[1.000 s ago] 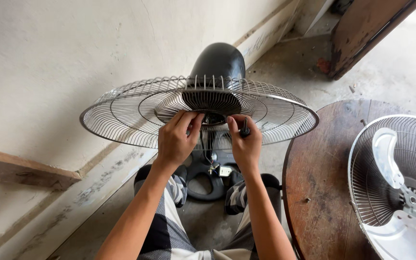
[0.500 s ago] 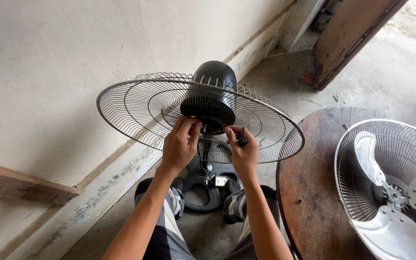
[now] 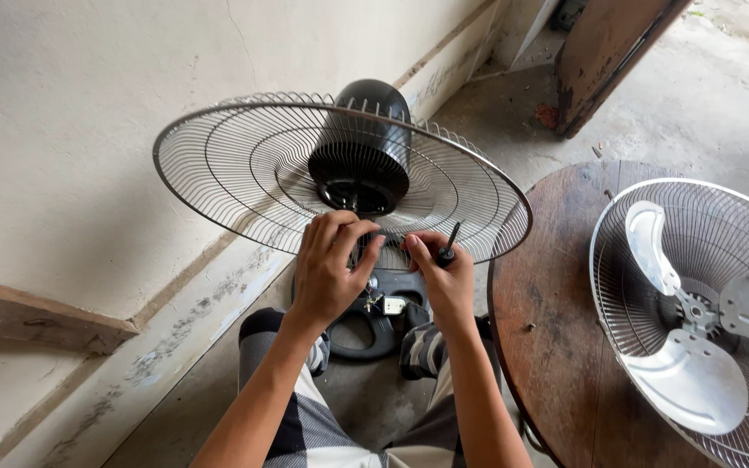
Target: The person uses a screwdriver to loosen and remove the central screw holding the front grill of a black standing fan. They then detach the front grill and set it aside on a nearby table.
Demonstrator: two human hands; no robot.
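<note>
A pedestal fan stands between my knees, its black motor housing (image 3: pixel 366 139) poking through a round wire rear guard (image 3: pixel 244 165). My left hand (image 3: pixel 329 269) reaches to the guard's near edge, just below the black hub, fingers curled on the wires. My right hand (image 3: pixel 444 273) sits beside it and grips a small dark screwdriver (image 3: pixel 449 245) with the shaft pointing up. The fan's black base (image 3: pixel 374 325) shows on the floor under my hands.
A round dark wooden table (image 3: pixel 565 321) stands at the right. On it lies a second wire guard (image 3: pixel 739 260) with silver blades (image 3: pixel 691 381) inside. A pale wall runs along the left with a wooden plank (image 3: pixel 28 316). A wooden board (image 3: pixel 604 52) leans at the back.
The fan head has tipped so the guard faces me more and the hub shows. Both hands have slipped down from the hub to the guard's lower edge.
</note>
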